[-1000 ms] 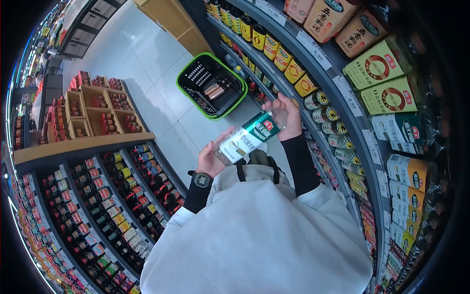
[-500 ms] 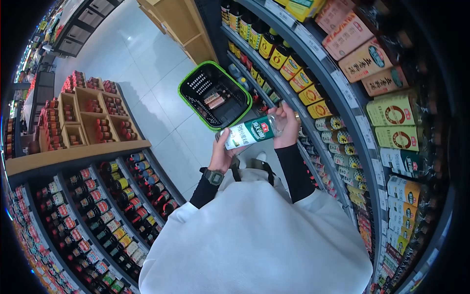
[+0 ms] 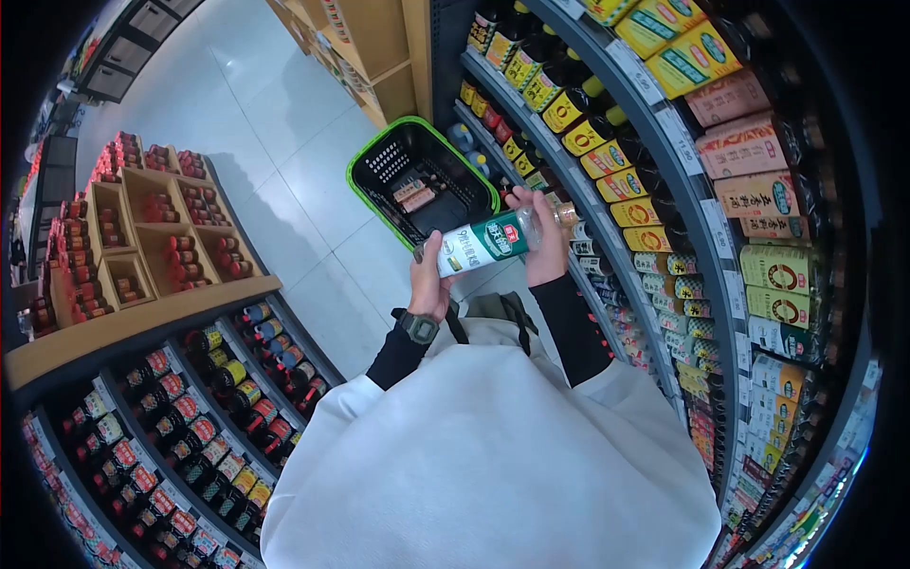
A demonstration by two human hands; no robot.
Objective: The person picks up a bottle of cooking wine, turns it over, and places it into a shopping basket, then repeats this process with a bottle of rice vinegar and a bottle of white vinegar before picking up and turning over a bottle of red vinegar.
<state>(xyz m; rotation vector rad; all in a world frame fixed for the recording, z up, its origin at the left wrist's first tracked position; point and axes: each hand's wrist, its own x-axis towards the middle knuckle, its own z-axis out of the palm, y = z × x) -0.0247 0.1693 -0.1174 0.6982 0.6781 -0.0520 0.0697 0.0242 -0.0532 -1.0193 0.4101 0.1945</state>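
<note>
A clear bottle point(image 3: 486, 244) with a green and white label lies nearly sideways between my two hands, label facing up. My left hand point(image 3: 430, 277), with a watch on its wrist, grips the base end. Around the neck end my right hand point(image 3: 543, 237) is wrapped, and the cap sticks out past its fingers. Just beyond the bottle, a black shopping basket point(image 3: 357, 171) with a green rim sits on the floor. Inside it lies a bottle with a pink label point(image 3: 413, 195), along with dark items I cannot make out.
Curved shelves point(image 3: 697, 142) of bottles with yellow, pink and green labels run along my right. To the left stand a wooden display point(image 3: 142, 303) of red-capped jars and racks of dark bottles point(image 3: 180, 417). Tiled floor point(image 3: 294, 190) stretches ahead, beside a wooden shelf unit point(image 3: 379, 57).
Both hands still hold the bottle, which has shifted slightly up in view. More of its cap shows beyond my right hand. The view has turned a little.
</note>
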